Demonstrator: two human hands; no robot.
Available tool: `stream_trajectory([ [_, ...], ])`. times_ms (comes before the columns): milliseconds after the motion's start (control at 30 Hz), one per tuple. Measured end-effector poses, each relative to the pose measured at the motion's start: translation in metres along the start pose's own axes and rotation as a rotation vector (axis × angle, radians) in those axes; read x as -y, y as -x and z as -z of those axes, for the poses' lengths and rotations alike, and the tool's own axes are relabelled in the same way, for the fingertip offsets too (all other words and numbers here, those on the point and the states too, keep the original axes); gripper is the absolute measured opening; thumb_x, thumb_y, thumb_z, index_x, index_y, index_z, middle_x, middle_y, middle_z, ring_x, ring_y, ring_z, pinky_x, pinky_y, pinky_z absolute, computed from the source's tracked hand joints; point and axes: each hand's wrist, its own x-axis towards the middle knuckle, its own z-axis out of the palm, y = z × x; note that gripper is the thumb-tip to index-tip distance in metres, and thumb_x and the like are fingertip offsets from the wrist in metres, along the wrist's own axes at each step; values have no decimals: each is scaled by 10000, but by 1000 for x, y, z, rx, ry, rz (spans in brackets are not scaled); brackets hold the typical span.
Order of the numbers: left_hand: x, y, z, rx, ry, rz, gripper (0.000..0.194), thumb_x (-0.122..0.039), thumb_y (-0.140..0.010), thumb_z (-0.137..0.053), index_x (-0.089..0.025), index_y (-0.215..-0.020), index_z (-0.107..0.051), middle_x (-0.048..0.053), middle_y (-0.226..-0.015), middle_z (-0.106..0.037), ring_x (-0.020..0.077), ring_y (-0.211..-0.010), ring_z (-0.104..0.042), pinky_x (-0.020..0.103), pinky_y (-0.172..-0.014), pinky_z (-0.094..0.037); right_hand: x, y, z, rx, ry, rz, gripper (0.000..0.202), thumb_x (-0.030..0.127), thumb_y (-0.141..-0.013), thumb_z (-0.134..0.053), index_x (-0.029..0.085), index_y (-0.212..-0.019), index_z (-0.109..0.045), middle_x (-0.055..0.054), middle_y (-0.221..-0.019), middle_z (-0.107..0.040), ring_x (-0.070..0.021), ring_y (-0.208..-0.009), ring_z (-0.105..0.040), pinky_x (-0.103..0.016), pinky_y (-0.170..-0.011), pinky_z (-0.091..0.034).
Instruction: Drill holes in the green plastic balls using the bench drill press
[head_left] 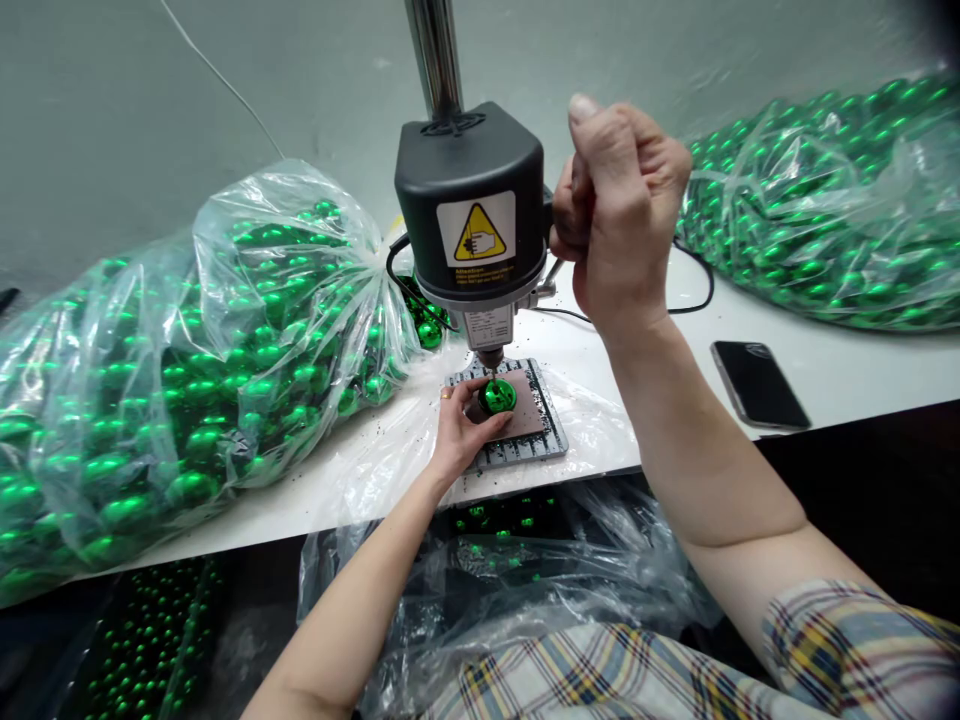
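Note:
Under the black drill press (469, 190) a shiny green ball (500, 396) sits in a dark round holder, the drill tip right at its top. My left hand (461, 425) grips the ball and holder between thumb and fingers, on a pinkish board (531, 405) over the grey slotted base plate (553, 430). Raised beside the press head on its right, my right hand (626, 200) is closed in a fist around the feed handle, whose grip is mostly hidden by the fingers.
Clear bags of green balls stand left (202, 380) and at the back right (832, 210). A phone (759, 384) lies on the white table (660, 365). Dark shavings surround the base. An open plastic bag (555, 570) with green balls is below the table edge.

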Motion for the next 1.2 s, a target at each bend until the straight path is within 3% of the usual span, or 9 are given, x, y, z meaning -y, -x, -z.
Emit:
stream_trajectory([
  [100, 0, 0, 0, 6, 17, -2, 519, -316, -633, -913, -205, -1097, -707, 70, -1038, -625, 249, -1044, -597, 390, -987, -463, 2, 8, 2, -17, 18, 32, 652, 685, -802, -691, 241, -564, -278, 53, -462, -296, -91, -378, -232, -308, -359, -179],
  [267, 0, 0, 0, 14, -23, -3, 526, -320, -660, -900, -194, -1127, -694, 81, -1061, -617, 253, -1058, -594, 392, -984, -473, 3, 33, 5, -97, 51, 131, 553, 410, -928, -642, 222, -513, -327, 49, -449, -288, -87, -391, -256, -296, -417, -230],
  [367, 5, 0, -1, 28, -43, -21, 536, -341, -692, -884, -206, -1169, -681, 84, -1093, -615, 258, -1084, -588, 403, -998, -468, 0, 51, 10, -128, 63, 167, 579, 402, -906, -655, 214, -486, -302, 44, -436, -270, -98, -393, -238, -318, -442, -202],
  [500, 9, 1, -2, 18, -25, -41, 545, -365, -687, -889, -216, -1171, -687, 81, -1089, -620, 263, -1090, -583, 404, -1007, -455, -8, 66, 19, -85, 52, 201, 565, 386, -887, -633, 208, -504, -256, 42, -441, -238, -100, -393, -213, -339, -460, -181],
  [667, 9, 1, -3, 15, -25, -43, 545, -361, -685, -892, -207, -1166, -685, 86, -1098, -610, 255, -1077, -585, 389, -991, -464, -26, 73, 26, -92, 7, 382, 563, 284, -883, -622, 187, -516, -207, 48, -444, -210, -78, -388, -170, -322, -441, -165],
  [900, 12, 2, -2, 16, -60, -67, 548, -356, -702, -882, -217, -1189, -672, 78, -1097, -617, 258, -1085, -584, 399, -985, -470, -48, 87, 44, 97, -49, 652, 525, 94, -864, -588, 189, -522, -202, 66, -435, -229, -64, -372, -220, -283, -420, -257],
  [1000, 14, 2, -2, 15, -57, -78, 546, -369, -710, -878, -224, -1191, -667, 75, -1115, -612, 248, -1083, -594, 394, -983, -481, -37, 76, 34, 9, -65, 569, 567, 185, -900, -628, 188, -521, -206, 64, -442, -238, -59, -362, -236, -275, -406, -221],
  [1100, 15, 0, -4, 11, -61, -69, 543, -365, -703, -881, -212, -1178, -666, 77, -1107, -614, 238, -1054, -611, 388, -957, -498, -17, 47, 13, -120, -58, 392, 570, 340, -907, -694, 206, -495, -323, 69, -420, -277, -61, -342, -251, -276, -365, -197],
  [1200, 4, 2, -2, -7, -118, -91, 509, -335, -711, -871, -207, -1158, -663, 76, -1082, -633, 242, -1036, -609, 388, -929, -499, -2, 17, -2, -96, -64, 203, 540, 451, -854, -746, 242, -509, -386, 72, -412, -306, -80, -325, -252, -306, -319, -173],
])
